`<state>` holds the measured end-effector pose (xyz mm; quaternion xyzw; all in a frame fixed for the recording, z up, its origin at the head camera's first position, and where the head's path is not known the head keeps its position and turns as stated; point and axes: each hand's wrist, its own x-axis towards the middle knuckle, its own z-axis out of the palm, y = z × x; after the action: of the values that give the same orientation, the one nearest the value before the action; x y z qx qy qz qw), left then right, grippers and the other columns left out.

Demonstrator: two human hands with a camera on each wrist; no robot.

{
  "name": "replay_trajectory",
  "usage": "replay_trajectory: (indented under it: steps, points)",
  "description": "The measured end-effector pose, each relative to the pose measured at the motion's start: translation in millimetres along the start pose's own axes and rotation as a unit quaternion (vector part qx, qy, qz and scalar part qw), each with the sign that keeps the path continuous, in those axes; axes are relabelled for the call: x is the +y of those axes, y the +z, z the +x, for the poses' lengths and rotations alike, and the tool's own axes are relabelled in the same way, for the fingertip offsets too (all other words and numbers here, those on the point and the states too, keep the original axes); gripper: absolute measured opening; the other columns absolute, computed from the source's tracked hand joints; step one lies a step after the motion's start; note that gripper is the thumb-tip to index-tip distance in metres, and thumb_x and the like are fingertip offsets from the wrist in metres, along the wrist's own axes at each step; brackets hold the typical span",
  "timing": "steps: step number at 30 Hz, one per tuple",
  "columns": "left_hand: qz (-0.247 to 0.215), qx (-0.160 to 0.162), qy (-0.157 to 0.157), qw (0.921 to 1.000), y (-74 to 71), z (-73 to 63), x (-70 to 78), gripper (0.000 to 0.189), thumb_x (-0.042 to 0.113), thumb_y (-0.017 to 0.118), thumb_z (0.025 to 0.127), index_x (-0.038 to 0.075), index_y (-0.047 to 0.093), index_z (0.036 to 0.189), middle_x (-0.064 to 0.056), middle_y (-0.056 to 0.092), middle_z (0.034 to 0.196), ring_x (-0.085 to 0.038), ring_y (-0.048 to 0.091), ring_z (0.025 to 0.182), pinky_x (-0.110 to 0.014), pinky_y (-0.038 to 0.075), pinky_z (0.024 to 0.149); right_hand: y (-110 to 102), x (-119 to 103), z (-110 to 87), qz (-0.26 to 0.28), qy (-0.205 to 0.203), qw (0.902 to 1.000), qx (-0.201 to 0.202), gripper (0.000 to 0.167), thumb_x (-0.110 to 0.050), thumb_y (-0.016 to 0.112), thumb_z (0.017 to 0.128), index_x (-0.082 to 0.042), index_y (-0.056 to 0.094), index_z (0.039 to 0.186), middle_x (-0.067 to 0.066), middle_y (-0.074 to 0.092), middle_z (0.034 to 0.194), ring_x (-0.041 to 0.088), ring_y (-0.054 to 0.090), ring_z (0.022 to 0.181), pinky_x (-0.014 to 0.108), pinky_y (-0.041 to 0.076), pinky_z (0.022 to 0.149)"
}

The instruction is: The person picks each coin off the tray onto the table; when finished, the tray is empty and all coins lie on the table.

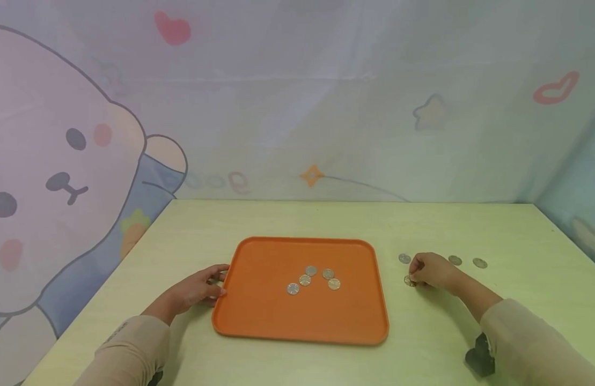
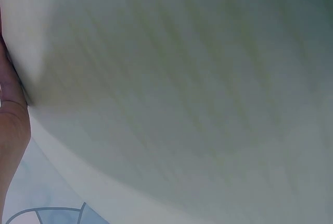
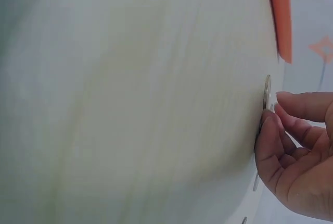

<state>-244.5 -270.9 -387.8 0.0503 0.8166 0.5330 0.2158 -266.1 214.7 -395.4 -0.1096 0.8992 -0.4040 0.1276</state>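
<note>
An orange tray [image 1: 297, 321] lies on the table with several silver-coloured coins [image 1: 334, 284] in its middle. At the tray's left edge rests my left hand [image 1: 196, 289], its fingers spread at the rim and partly hidden there. To the right of the tray my right hand [image 1: 432, 269] has its thumb and fingertips at the edge of a coin [image 1: 408, 281], pinching it at the table surface. In the right wrist view this coin [image 3: 267, 91] shows nearly edge-on beside the curled fingers.
Around the right hand lie a coin [image 1: 404, 258] behind it and two more to its right, one of them the far-right coin [image 1: 480, 262]. A pale wooden table [image 1: 278, 217] ends at a printed cloth backdrop [image 1: 297, 107]. A dark object [image 1: 480, 356] sits under the right sleeve.
</note>
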Motion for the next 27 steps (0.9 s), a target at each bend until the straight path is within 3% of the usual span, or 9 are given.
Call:
replay_trajectory:
  steps: [11, 27]
  points:
    - [0.000, 0.010, -0.003, 0.9999, -0.3, 2.3, -3.1, 0.059, -0.001, 0.054, 0.080, -0.002, 0.025, 0.132, -0.016, 0.035, 0.115, -0.019, 0.050, 0.085, -0.035, 0.046, 0.071, -1.9, -15.1, -5.6, 0.081, -0.021, 0.9964, -0.007, 0.013, -0.003, 0.052, 0.082, 0.006, 0.046, 0.089, 0.007, 0.047, 0.075, 0.016, 0.044, 0.064, 0.030, 0.041, 0.057]
    - [0.007, 0.008, 0.005, 0.9999, 0.2, 2.4, -3.0, 0.059, 0.001, 0.055, 0.080, -0.002, 0.026, 0.131, -0.016, 0.035, 0.114, -0.019, 0.048, 0.086, -0.034, 0.046, 0.070, 12.1, -47.0, -4.2, 0.089, -0.053, 0.9946, -0.007, 0.019, -0.010, 0.056, 0.081, 0.003, 0.048, 0.092, 0.008, 0.051, 0.078, 0.025, 0.051, 0.072, 0.035, 0.044, 0.064]
